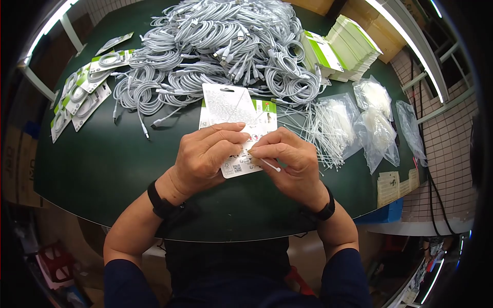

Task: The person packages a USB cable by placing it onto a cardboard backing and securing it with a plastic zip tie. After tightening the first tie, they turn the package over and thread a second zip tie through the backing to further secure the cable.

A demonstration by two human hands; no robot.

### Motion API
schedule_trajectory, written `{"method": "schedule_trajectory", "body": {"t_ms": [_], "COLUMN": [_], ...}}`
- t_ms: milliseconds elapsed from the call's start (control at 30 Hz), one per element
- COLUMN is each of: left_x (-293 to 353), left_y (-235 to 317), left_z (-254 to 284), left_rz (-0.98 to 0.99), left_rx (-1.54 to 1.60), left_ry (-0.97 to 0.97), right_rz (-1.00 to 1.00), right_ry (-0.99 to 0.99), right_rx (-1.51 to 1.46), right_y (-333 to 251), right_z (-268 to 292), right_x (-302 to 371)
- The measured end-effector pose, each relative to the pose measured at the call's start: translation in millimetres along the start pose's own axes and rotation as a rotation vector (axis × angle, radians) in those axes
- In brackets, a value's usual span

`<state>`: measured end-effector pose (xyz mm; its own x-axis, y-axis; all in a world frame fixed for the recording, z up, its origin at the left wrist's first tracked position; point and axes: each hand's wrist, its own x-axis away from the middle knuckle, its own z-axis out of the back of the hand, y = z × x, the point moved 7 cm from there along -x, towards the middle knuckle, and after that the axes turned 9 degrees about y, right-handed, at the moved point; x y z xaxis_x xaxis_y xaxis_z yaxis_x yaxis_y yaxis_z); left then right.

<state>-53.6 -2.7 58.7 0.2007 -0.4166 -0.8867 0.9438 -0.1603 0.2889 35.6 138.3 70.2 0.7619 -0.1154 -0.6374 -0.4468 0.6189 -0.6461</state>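
Observation:
A white packaging card (pixel 228 105), its printed back turned up, is gripped at its left side by my left hand (pixel 203 154). The fingers of that hand lie closed over the card. My right hand (pixel 298 161) pinches a thin white cable tie (pixel 270 165) against the card's lower part, the tie's head sticking out below the fingertips. Where the tie's other end runs is hidden by the fingers. Another card (pixel 267 109) with a green edge shows from behind the first. Just beyond the cards lies a large heap of coiled grey-white cables (pixel 226 46).
Loose white cable ties (pixel 328 128) spill from a clear bag at right, beside more bagged ties (pixel 377 136). Stacked green-and-white cards (pixel 354 49) stand at the back right. Carded cables (pixel 84 95) lie at the left. A printed sheet (pixel 395 187) hangs at the right table edge.

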Motion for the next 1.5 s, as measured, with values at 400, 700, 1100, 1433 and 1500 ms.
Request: {"method": "schedule_trajectory", "body": {"t_ms": [400, 700, 1100, 1433, 1500], "left_x": [-16, 3, 28, 44, 42], "left_y": [50, 27, -24, -31, -22], "left_z": [5, -10, -28, -18, -15], "left_rz": [-0.105, 0.664, 1.202, 0.99, 0.945], "left_rx": [-0.009, 0.498, 0.912, 0.756, 0.767], "left_ry": [-0.044, -0.035, 0.362, 0.433, 0.491], "right_rz": [-0.412, -0.667, -0.025, 0.185, 0.24], "right_ry": [-0.282, -0.134, 0.258, 0.128, 0.139], "right_rx": [-0.537, -0.908, -0.026, 0.401, 0.493], "right_y": [2, 32, 15, -13, -17], "right_z": [13, 7, 32, -17, -22], "right_x": [-5, 5, -4, 5, 4]}}
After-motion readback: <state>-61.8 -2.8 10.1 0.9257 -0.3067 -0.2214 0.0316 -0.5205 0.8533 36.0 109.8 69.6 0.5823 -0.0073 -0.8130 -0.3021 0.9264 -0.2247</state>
